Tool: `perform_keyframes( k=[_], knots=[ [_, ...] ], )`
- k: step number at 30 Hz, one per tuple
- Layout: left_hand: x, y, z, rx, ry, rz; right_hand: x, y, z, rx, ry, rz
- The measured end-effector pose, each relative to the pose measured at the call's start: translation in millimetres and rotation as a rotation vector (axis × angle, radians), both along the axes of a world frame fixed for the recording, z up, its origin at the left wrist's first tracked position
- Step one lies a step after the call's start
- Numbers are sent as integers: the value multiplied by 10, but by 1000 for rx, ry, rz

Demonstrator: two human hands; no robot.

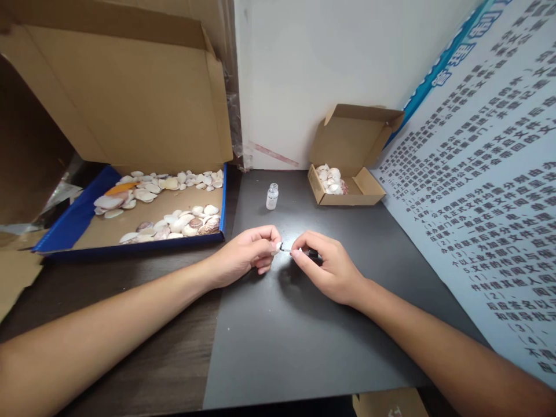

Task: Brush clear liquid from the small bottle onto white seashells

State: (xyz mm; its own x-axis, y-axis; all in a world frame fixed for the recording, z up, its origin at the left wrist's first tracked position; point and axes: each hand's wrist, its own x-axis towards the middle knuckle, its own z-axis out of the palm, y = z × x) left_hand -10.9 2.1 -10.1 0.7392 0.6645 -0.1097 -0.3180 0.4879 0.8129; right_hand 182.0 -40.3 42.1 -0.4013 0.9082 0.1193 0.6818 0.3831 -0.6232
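Observation:
My left hand (254,255) pinches a small white piece (278,248), perhaps a shell; most of it is hidden by the fingertips. A dark bit shows at its edge. In my right hand (328,260), thumb and fingers close on a small applicator brush (313,253) with a black handle. Its thin stem points left, and the tip meets or nearly meets the white piece. Behind the hands stands a small transparent bottle (272,198), upright and uncapped, with a white label.
At the left, an open blue-edged cardboard box (98,240) holds many shells (176,223) in two groups. A smaller open carton (351,198) at the back right holds more shells (330,179). A dark grey mat (269,347) lies under my hands. A printed sheet (490,191) borders the right side.

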Motion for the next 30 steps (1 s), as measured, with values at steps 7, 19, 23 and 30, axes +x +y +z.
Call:
perform_keyframes(
  k=[7, 19, 23, 30],
  knots=[
    [6, -5, 2, -3, -1, 10, 6, 1, -2, 6, -12, 2],
    [-5, -1, -2, -3, -2, 3, 10, 11, -17, 46, 14, 14],
    [-3, -4, 4, -7, -8, 3, 11, 5, -23, 31, 16, 11],
    [-1, -5, 3, -10, 1, 9, 11, 3, -31, 21, 3, 17]
  ],
)
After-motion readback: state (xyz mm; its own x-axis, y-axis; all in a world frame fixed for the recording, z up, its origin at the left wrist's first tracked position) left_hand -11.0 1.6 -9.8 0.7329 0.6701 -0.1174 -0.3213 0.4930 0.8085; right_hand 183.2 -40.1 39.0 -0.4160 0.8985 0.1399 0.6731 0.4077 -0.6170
